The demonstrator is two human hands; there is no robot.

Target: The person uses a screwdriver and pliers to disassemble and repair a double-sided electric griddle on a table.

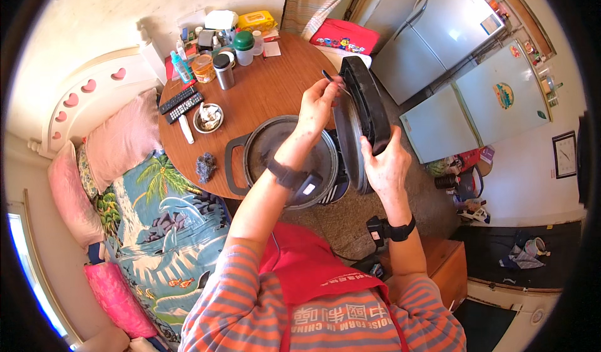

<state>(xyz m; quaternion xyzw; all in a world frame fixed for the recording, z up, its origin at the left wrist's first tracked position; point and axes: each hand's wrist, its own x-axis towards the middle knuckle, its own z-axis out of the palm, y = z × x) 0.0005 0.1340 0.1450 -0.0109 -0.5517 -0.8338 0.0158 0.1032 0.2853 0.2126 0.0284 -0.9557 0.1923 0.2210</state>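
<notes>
grey-orange striped sleeves (pixel 228 289) flank a red apron (pixel 310 261).

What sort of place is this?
Probably someone's home, in a room that seems to double as sleeping and eating space: there's a dolphin-print bedspread, a round wooden table and a silver refrigerator.

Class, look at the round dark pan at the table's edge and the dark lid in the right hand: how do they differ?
Pose: the pan lies flat, while the lid is held up nearly on edge.
Contact: the right hand grips the lid; no hand grips the pan.
Fittings: the pan shows a loop handle at its left; the lid has a long black housing along it.
Both are dark, with curved rims.
</notes>
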